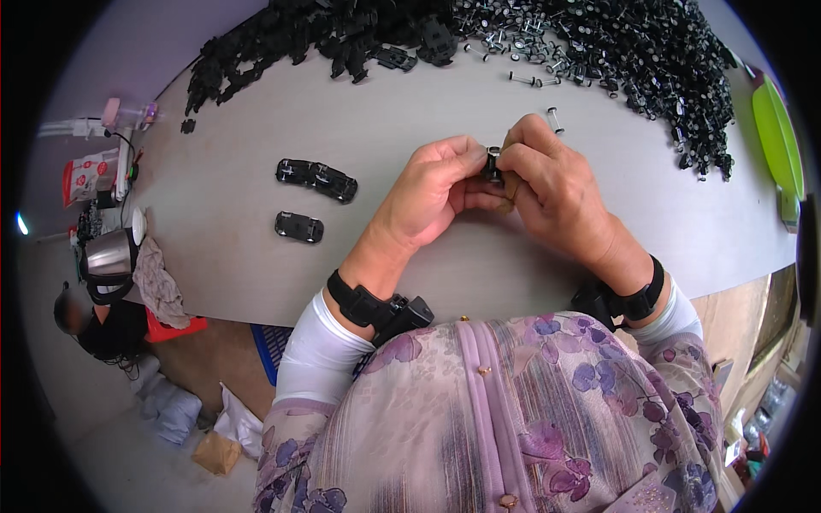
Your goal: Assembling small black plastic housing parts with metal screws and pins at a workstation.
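Above the middle of the table, my left hand [428, 192] and my right hand [560, 188] meet fingertip to fingertip. Pinched between them is a small black toy car base [493, 166] with a pale, shiny bit at its top end; the fingers cover most of it. To the left of my left hand lie dark, glossy toy car bases: a longer group [316, 179], seemingly two end to end, and a single one [299, 227] closer to me. One loose wheel axle [556, 120] rests just beyond my right hand.
A heap of black plastic car bases [333, 34] lies along the far edge. Beside it, a large pile of wheel axles [633, 60] spreads to the far right. A green basin [776, 141] stands at the right edge. At left are a metal kettle [109, 255], a cloth [161, 282] and another person [111, 329].
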Available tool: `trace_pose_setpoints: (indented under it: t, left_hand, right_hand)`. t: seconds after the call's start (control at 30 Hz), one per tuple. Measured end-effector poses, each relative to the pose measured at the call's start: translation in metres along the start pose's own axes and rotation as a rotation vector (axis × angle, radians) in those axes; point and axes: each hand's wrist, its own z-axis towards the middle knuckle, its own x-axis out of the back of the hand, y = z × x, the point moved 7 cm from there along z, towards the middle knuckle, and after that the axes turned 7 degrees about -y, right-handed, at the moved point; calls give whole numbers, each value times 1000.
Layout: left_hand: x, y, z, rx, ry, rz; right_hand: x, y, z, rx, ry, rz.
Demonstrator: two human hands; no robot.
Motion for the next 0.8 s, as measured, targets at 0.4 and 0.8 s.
trace_pose_setpoints:
  t: [0.4,0.8]
  left_hand:
    - [-2,15,-33,-72,256,356]
    - [36,119,-156,-182,1059,1822]
  right_hand:
    - [-15,-10,-4,-63,-143,417]
    - [18,72,-10,-281,-146,-122]
